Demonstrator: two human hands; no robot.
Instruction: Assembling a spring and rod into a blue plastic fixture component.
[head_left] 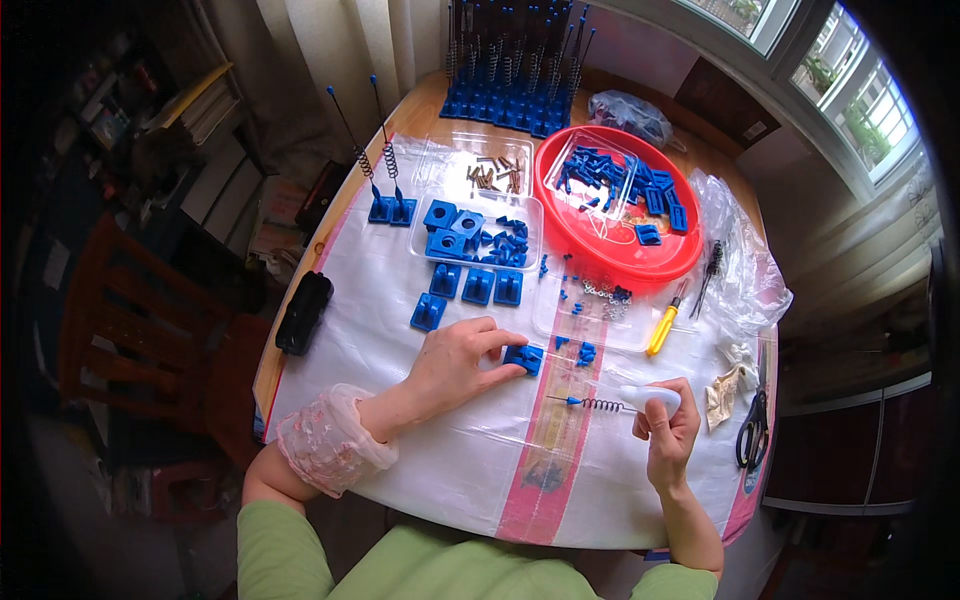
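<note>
My left hand pinches a small blue plastic base between thumb and forefinger, low over the middle of the cloth-covered table. To its right, my right hand is closed round a small white squeeze bottle. A black coil spring on a thin rod with a blue cone-shaped tip extends leftward from beside the bottle; I cannot tell whether the same hand grips it. Several finished-looking blue bases stand beyond my left hand. Small blue pieces lie just right of the pinched base.
A red round tray with blue parts stands at the back right. Clear plastic boxes hold blue pieces and brass-coloured pins. Spring antennas crowd the far edge. A yellow-handled screwdriver, scissors and black case lie around.
</note>
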